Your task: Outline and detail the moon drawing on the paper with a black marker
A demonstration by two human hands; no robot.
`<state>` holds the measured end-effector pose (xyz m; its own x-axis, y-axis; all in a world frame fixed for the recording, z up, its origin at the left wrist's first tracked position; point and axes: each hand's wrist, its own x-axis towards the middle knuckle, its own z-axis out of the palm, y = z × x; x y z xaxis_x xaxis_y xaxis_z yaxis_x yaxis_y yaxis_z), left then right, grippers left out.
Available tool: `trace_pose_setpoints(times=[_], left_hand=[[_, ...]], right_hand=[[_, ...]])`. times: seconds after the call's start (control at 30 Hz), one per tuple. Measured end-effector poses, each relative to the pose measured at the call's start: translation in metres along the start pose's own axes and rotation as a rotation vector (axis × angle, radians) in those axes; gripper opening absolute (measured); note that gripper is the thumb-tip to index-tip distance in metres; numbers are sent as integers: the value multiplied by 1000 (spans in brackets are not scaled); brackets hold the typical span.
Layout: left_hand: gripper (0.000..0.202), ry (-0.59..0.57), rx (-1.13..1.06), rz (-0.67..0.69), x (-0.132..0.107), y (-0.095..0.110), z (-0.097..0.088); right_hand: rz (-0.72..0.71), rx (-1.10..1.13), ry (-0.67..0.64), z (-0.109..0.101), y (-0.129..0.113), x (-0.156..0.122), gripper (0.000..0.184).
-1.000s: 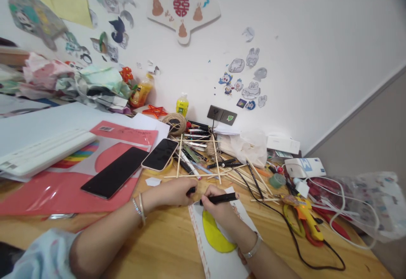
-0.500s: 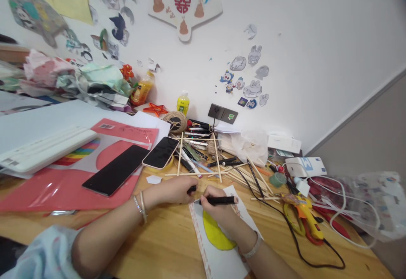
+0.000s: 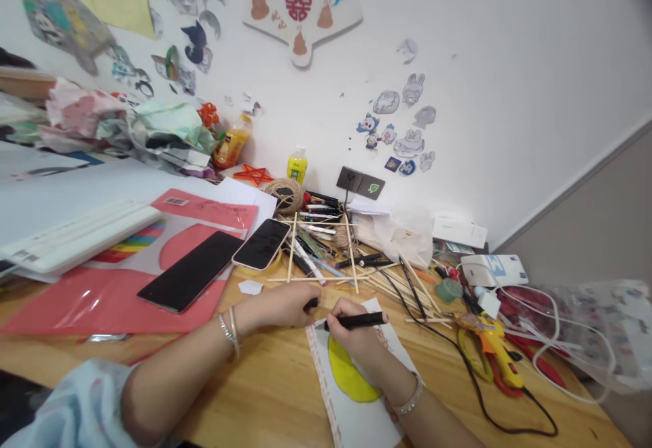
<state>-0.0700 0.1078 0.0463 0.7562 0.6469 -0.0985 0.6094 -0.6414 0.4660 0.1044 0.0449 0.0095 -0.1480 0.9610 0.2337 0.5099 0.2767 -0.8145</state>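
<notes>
The right hand (image 3: pixel 351 332) gripped a marker (image 3: pixel 363 320) over paper (image 3: pixel 351 424), the left hand (image 3: pixel 290 304) a small black piece (image 3: pixel 311 304), as sticks (image 3: pixel 351 256) crowded the table (image 3: pixel 255 394) beyond.

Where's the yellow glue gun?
In the head view, the glue gun lies on the table, right of the right hand, beside a looping black cord.

I see the black pen (image 3: pixel 356 321), tip leftward, over flat white paper (image 3: pixel 351 424), yellow disc (image 3: pixel 350 375) part-hidden; black cap (image 3: pixel 310 304) near its far-left corner.
</notes>
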Motion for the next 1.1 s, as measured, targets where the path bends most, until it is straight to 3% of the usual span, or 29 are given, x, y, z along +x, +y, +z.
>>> trace_pose_setpoints(times=[1.1], left_hand=[[8,-7,37,-15,1,3,-2]], right_hand=[[83,16,2,0,4,-3,22]])
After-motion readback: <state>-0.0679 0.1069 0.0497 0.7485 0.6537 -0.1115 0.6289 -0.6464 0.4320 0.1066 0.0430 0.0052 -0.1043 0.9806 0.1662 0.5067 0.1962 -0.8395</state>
